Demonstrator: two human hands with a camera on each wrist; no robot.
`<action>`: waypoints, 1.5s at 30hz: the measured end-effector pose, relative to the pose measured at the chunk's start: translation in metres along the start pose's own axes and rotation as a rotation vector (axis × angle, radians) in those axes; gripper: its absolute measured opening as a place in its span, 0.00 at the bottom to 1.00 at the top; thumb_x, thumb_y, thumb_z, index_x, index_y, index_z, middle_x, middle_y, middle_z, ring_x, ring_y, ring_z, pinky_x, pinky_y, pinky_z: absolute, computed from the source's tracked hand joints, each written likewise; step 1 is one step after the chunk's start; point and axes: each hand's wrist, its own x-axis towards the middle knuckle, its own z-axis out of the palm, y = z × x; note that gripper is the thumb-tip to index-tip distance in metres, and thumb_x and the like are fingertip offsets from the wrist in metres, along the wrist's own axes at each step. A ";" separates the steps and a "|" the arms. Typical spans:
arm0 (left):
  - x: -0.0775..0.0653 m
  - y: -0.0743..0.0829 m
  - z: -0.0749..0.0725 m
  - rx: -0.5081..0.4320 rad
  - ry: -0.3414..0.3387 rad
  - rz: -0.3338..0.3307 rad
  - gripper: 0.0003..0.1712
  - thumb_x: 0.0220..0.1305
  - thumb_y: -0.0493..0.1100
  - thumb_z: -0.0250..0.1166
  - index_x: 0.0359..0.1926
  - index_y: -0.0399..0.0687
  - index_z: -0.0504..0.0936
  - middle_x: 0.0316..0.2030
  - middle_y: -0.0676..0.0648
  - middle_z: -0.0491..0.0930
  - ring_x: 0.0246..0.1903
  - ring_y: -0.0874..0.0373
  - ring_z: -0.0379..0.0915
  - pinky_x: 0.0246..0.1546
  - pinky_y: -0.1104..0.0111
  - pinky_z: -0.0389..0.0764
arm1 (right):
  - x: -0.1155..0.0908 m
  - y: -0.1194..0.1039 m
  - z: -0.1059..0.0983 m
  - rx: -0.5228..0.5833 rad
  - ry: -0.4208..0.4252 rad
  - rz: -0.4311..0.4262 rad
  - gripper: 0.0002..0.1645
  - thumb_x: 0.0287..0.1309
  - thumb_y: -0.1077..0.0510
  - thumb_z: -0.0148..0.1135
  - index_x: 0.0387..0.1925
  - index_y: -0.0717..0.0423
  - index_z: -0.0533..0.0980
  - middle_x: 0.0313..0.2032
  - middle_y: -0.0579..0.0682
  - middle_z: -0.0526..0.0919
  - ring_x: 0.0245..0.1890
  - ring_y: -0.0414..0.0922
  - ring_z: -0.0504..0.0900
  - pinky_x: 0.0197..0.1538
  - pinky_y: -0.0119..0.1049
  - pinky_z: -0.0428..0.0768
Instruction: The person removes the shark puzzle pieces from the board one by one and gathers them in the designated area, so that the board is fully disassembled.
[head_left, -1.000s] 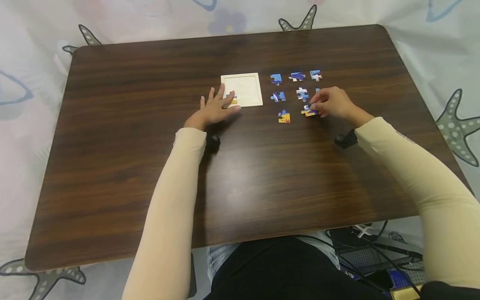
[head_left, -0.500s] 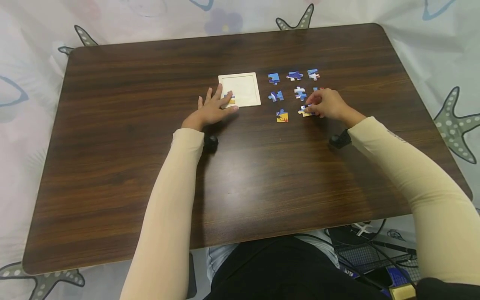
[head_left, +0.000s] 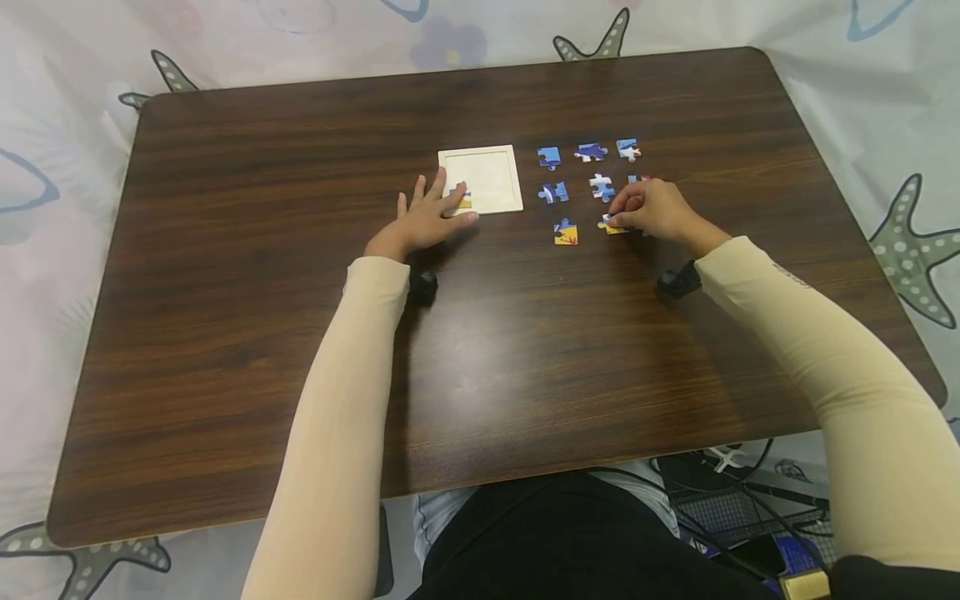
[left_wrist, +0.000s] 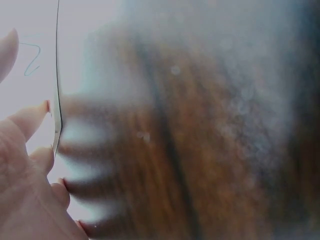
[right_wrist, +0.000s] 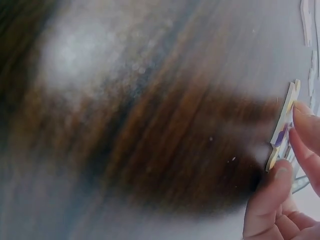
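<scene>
My left hand (head_left: 426,223) rests with spread fingers on the left edge of a pale wooden puzzle tray (head_left: 495,183). A yellow and blue jigsaw piece (head_left: 466,202) lies in the tray's near left corner, partly under those fingers. To the right of the tray, my right hand (head_left: 660,212) pinches another yellow and blue jigsaw piece (head_left: 615,229) between thumb and fingers. In the right wrist view this piece (right_wrist: 283,122) shows edge-on at the fingertips. Whether it is lifted off the table, I cannot tell.
Several loose jigsaw pieces lie in rough rows right of the tray, among them a yellow one (head_left: 566,232), a blue one (head_left: 549,157) and a blue and white one (head_left: 602,187). One piece (head_left: 633,178) is partly hidden behind the right hand. All lie on a dark wooden table (head_left: 480,350).
The right hand has shifted slightly left and its fingers now cover more of the yellow and blue jigsaw piece. My left hand stays on the tray. The head view has moved a little.
</scene>
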 end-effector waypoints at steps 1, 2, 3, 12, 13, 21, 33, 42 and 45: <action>0.000 0.000 0.000 -0.001 -0.001 -0.001 0.42 0.69 0.68 0.40 0.74 0.64 0.34 0.73 0.51 0.13 0.72 0.45 0.06 0.68 0.43 0.14 | 0.000 0.000 0.000 0.002 -0.002 0.001 0.15 0.57 0.56 0.65 0.41 0.63 0.78 0.22 0.42 0.75 0.20 0.34 0.71 0.23 0.23 0.74; 0.000 -0.001 0.001 -0.001 0.000 0.000 0.42 0.69 0.68 0.40 0.74 0.64 0.34 0.73 0.51 0.13 0.72 0.45 0.06 0.68 0.43 0.14 | -0.001 0.000 0.000 0.000 -0.001 0.002 0.15 0.57 0.56 0.65 0.42 0.63 0.78 0.23 0.44 0.76 0.21 0.35 0.72 0.23 0.23 0.74; 0.000 -0.001 0.001 -0.001 -0.001 0.001 0.42 0.69 0.68 0.40 0.74 0.64 0.33 0.73 0.51 0.13 0.72 0.45 0.06 0.68 0.43 0.14 | -0.001 -0.001 0.000 0.006 0.002 0.004 0.16 0.57 0.56 0.65 0.43 0.63 0.77 0.25 0.46 0.77 0.21 0.35 0.72 0.23 0.23 0.74; 0.000 -0.005 0.002 -0.024 0.014 0.013 0.42 0.68 0.67 0.42 0.74 0.65 0.33 0.73 0.52 0.14 0.72 0.47 0.06 0.68 0.44 0.14 | 0.000 -0.015 -0.007 0.074 0.105 -0.007 0.17 0.60 0.57 0.62 0.46 0.64 0.76 0.28 0.42 0.75 0.22 0.30 0.72 0.25 0.21 0.74; 0.000 -0.005 0.002 -0.032 0.015 0.014 0.42 0.69 0.67 0.42 0.74 0.65 0.33 0.73 0.52 0.14 0.73 0.47 0.06 0.68 0.44 0.13 | 0.001 -0.018 -0.007 0.073 0.113 -0.015 0.17 0.60 0.57 0.61 0.46 0.65 0.76 0.28 0.41 0.75 0.21 0.30 0.72 0.24 0.20 0.74; 0.001 -0.006 0.000 -0.089 0.020 0.026 0.42 0.71 0.63 0.41 0.74 0.62 0.28 0.72 0.53 0.13 0.73 0.48 0.05 0.68 0.45 0.12 | 0.015 -0.053 -0.009 0.062 0.132 -0.058 0.17 0.60 0.56 0.61 0.46 0.63 0.76 0.34 0.47 0.80 0.24 0.31 0.74 0.27 0.18 0.73; 0.000 0.002 0.001 -0.102 0.021 0.007 0.46 0.70 0.65 0.41 0.74 0.55 0.26 0.72 0.53 0.13 0.73 0.53 0.06 0.70 0.49 0.13 | 0.038 -0.095 0.000 0.132 0.105 -0.074 0.16 0.58 0.58 0.63 0.45 0.63 0.80 0.31 0.41 0.81 0.25 0.30 0.78 0.31 0.17 0.76; 0.002 0.009 0.001 -0.081 0.005 -0.008 0.47 0.70 0.65 0.41 0.74 0.53 0.26 0.72 0.52 0.13 0.73 0.53 0.06 0.71 0.50 0.14 | 0.051 -0.128 0.019 0.048 0.027 -0.157 0.15 0.58 0.58 0.63 0.45 0.63 0.80 0.40 0.55 0.84 0.25 0.30 0.74 0.32 0.19 0.73; 0.002 0.012 0.001 -0.072 0.004 -0.005 0.47 0.70 0.65 0.41 0.74 0.51 0.26 0.72 0.51 0.13 0.73 0.52 0.07 0.70 0.49 0.14 | 0.055 -0.137 0.027 -0.008 -0.016 -0.183 0.16 0.59 0.57 0.62 0.47 0.62 0.80 0.43 0.58 0.83 0.28 0.33 0.74 0.34 0.22 0.72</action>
